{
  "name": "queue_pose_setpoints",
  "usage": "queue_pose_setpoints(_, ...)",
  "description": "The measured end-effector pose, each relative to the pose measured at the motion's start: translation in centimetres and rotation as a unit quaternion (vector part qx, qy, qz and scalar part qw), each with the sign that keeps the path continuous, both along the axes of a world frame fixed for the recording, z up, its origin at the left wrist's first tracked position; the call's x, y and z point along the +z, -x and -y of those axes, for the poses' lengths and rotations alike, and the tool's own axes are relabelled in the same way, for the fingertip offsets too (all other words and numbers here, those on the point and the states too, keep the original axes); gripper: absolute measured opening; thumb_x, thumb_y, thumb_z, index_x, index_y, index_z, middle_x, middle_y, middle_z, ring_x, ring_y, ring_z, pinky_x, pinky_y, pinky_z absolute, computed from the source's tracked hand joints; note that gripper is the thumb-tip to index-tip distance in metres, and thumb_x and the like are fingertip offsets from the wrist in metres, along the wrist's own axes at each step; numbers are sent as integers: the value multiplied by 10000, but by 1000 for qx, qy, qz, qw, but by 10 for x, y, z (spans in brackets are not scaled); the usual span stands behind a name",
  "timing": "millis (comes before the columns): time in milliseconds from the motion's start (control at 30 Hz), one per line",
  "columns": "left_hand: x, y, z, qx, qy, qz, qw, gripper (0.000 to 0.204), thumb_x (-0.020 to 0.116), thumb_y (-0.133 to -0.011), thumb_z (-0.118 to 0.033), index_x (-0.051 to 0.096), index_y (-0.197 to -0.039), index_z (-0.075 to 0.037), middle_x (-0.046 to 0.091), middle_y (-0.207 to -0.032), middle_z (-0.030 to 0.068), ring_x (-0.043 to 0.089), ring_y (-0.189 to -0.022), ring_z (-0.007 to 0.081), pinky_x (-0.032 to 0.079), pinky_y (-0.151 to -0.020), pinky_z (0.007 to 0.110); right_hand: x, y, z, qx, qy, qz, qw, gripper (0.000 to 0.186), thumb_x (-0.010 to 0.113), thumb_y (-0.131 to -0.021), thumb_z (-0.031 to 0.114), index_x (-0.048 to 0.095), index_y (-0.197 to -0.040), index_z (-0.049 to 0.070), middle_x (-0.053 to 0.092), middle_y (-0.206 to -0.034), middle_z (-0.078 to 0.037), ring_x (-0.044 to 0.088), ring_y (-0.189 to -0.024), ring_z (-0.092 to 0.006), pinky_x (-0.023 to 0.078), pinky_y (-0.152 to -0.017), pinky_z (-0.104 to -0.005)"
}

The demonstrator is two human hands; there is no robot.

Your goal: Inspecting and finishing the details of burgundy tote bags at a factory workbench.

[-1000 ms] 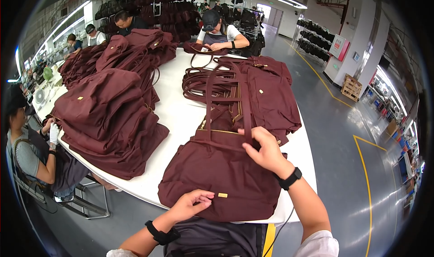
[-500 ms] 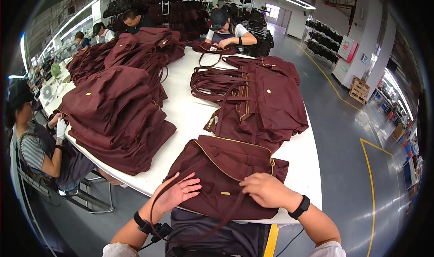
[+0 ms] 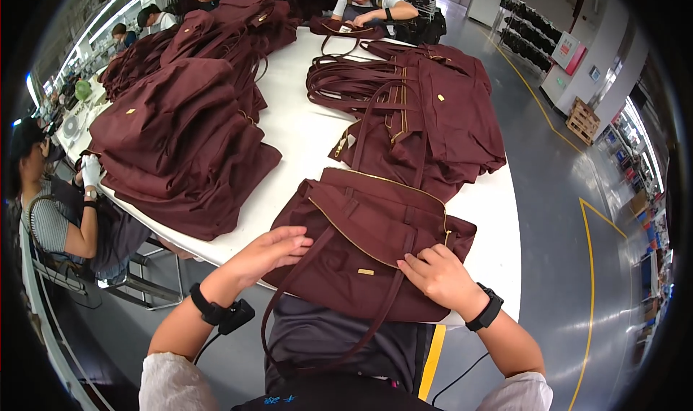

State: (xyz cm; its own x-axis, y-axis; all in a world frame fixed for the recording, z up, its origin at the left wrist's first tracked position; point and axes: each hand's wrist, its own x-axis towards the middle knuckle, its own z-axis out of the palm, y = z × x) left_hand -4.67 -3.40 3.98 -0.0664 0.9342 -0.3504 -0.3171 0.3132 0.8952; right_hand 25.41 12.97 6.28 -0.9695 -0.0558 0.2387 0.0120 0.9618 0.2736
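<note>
A burgundy fabric bag [image 3: 361, 295] lies at the white table's near edge, its brass-coloured zipper open along the top and a small gold plate on the front. Its long strap [image 3: 303, 263] loops down over the table edge toward my body. My left hand [image 3: 271, 256] is at the bag's left side beside that strap, fingers loosely extended and apart. My right hand [image 3: 440, 281] has curled fingers gripping the zippered top edge on the right, near the other end of the strap. Behind the bag lies a stack of similar burgundy bags [image 3: 455, 115] with bundled straps and gold zippers.
A big pile of burgundy bags [image 3: 173, 144] covers the left of the white table [image 3: 303, 136]. A seated co-worker [image 3: 50, 230] in a white glove handles the pile at left; another [image 3: 354, 6] works at the far end. A floor aisle [image 3: 556, 216] with yellow lines runs right.
The bag's top has flopped open toward me, showing the zipper, and its strap has dropped over the front edge. My right hand has come down from the raised straps to the top edge.
</note>
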Motion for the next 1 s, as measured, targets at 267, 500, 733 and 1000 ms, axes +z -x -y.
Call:
queue_pose_setpoints(267, -1, -29, -62, 4, 59, 117, 991, 435, 602, -885, -361, 531, -1169, -40, 586, -1088, 63, 562, -946, 133, 470, -806, 265, -8, -6, 25, -6, 15, 13, 1000, 374, 576, -685, 105, 633, -1036, -12, 640, -1028, -92, 555, -818, -172, 424, -722, -287)
queue_pose_setpoints(500, -16, -35, -66, 30, 64, 60, 996, 170, 641, -869, -177, 578, -992, -78, 589, -870, -3, 517, -682, 71, 403, -540, 216, -5, -7, 27, -34, 56, -33, 997, 353, 574, -676, 98, 647, -1007, 3, 644, -1012, -85, 562, -818, -185, 434, -715, -298)
queue_pose_setpoints(733, -8, -49, -37, 65, -113, 13, 991, 184, 665, -851, -161, 587, -997, -81, 597, -879, -17, 533, -726, 58, 447, -635, 209, 23, -12, 32, -125, 248, -81, 957, 287, 707, -661, 94, 671, -937, 22, 645, -984, -83, 573, -830, -237, 442, -738, -350)
queue_pose_setpoints(1000, 0, -67, -19, 78, -305, -185, 931, 148, 638, -857, -79, 609, -988, -16, 616, -890, 2, 569, -801, 89, 456, -706, 235, 58, 0, 49, -128, 312, -193, 921, 294, 714, -693, 70, 653, -976, 20, 646, -1016, -91, 591, -887, -258, 447, -775, -359)
